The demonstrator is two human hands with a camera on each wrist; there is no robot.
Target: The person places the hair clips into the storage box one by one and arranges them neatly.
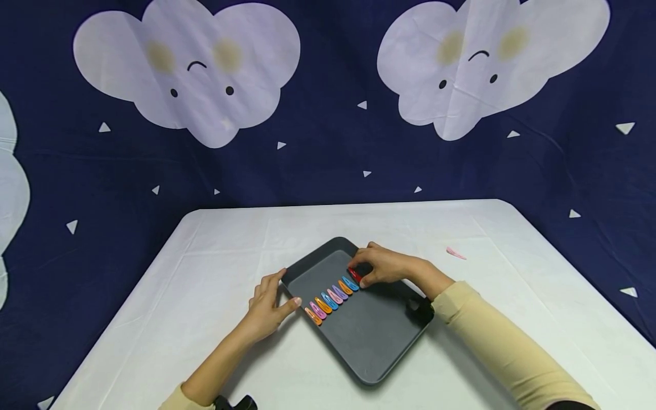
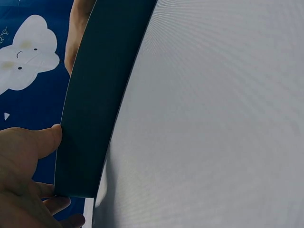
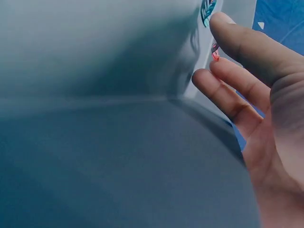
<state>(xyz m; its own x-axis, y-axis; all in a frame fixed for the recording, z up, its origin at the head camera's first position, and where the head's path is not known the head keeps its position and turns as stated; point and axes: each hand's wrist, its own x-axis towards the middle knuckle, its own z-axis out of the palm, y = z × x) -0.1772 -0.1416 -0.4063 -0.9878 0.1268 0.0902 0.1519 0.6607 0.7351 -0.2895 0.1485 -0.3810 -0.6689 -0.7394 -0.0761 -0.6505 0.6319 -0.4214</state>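
Note:
A dark grey baking tray (image 1: pixel 379 336) lies at an angle on the table. Inside it, several snap hair clips (image 1: pixel 327 300) in orange, pink, blue and purple form a diagonal row from the left rim. At the row's far end, my right hand (image 1: pixel 384 265) holds a red hair clip (image 1: pixel 355 275) between thumb and fingers, close to the tray floor. The right wrist view shows part of that clip (image 3: pixel 215 52) between the fingertips. My left hand (image 1: pixel 267 306) touches the tray's left corner, thumb and fingers (image 2: pixel 49 141) fairly straight against the rim.
On the white-covered table (image 1: pixel 230 245), a pink hair clip (image 1: pixel 455 253) lies to the right, beyond my right forearm. A dark blue cloth with clouds (image 1: pixel 328 114) hangs behind the table's far edge. The tray's raised walls surround the row of clips.

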